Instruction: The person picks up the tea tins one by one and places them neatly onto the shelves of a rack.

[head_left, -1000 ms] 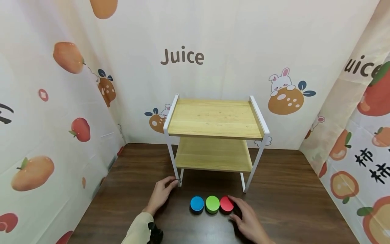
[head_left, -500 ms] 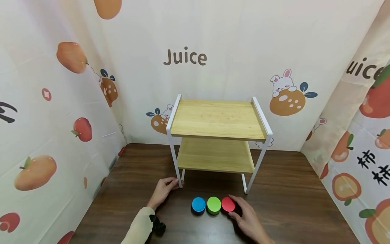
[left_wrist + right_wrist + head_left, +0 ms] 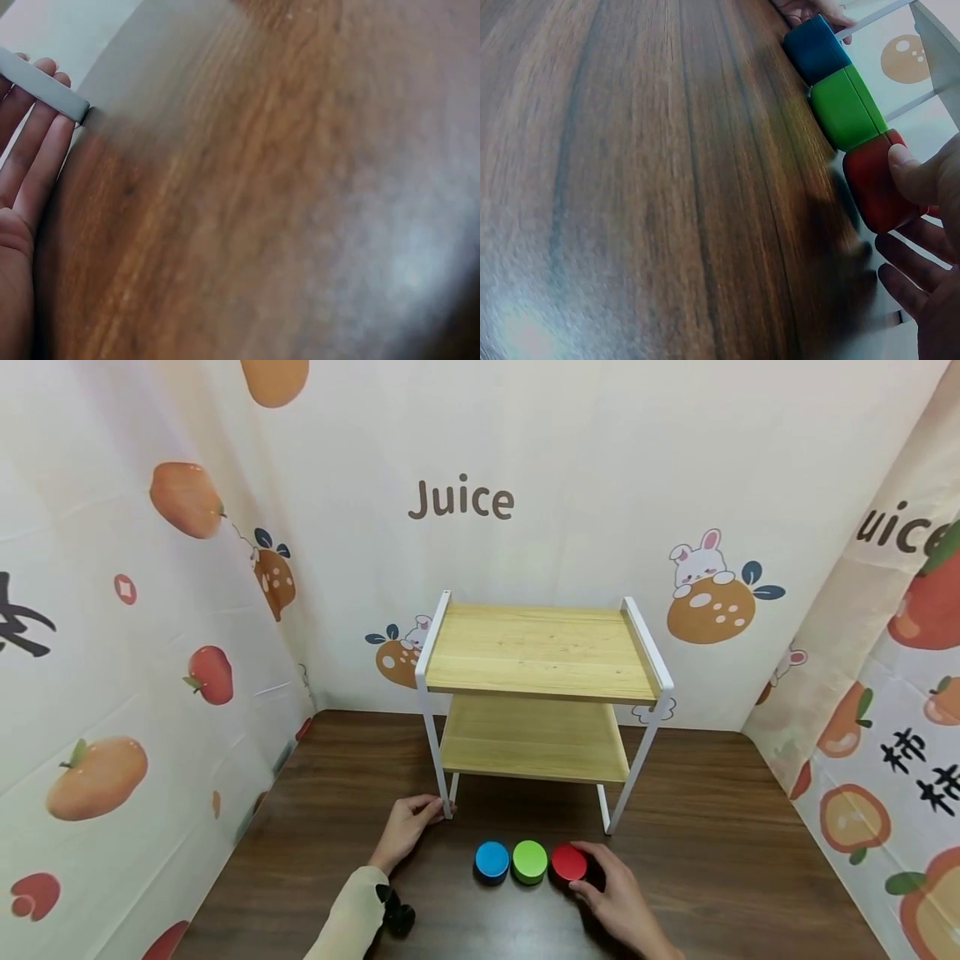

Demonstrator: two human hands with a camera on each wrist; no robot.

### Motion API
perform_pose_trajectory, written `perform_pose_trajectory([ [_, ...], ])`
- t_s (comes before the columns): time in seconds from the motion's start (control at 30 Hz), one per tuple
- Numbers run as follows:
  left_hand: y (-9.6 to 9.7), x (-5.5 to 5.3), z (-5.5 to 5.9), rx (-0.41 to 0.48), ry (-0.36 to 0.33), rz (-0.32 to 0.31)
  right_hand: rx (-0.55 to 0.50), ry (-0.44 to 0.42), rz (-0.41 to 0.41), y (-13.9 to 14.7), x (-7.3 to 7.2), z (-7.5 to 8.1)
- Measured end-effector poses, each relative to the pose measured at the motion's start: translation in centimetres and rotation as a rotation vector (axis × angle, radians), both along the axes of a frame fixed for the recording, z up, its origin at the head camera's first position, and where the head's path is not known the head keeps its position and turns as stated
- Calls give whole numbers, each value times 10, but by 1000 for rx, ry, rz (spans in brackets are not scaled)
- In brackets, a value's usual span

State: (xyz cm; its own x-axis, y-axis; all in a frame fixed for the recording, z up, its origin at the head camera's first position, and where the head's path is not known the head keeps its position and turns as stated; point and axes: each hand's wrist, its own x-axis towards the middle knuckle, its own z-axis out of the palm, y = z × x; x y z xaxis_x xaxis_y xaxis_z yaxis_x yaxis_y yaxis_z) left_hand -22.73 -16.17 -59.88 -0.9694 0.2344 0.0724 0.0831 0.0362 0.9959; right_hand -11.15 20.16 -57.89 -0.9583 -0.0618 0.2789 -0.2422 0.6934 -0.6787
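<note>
In the head view, a two-tier shelf [image 3: 540,652] with white legs and pale wood boards stands on the table. My left hand [image 3: 408,828] holds the foot of its front left leg; in the left wrist view the fingers [image 3: 34,161] pass behind the white leg [image 3: 45,86]. In front of the shelf, three round lidded containers form a row: blue [image 3: 492,860], green [image 3: 530,860] and red [image 3: 568,863]. My right hand [image 3: 618,897] grips the red container from the right, its thumb on the near side. Some right fingers are partly hidden behind it in the right wrist view.
The dark wooden table [image 3: 720,860] lies under everything. A printed cloth wall [image 3: 570,485] rises right behind the shelf, with further cloth at left and right. A black wrist strap device [image 3: 397,917] sits on my left wrist.
My left fingers have slid round behind the shelf leg. The red container has shifted slightly right, away from the green one, with my right hand. The head view has shifted a little.
</note>
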Motion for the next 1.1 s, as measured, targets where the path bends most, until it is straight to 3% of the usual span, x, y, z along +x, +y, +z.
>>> perform_pose_trajectory([
  [0.23, 2, 2, 2, -4, -2, 35, 28, 118, 25, 3, -2, 4],
  [0.53, 2, 1, -1, -20, -8, 58, 34, 159, 50, 5, 0, 6],
  [0.87, 5, 1, -2, -28, 24, 79, -5, 104, 41, 3, 1, 12],
  [1.1, 5, 4, 0, -26, 35, 89, -50, 123, 60, 1, 0, 14],
])
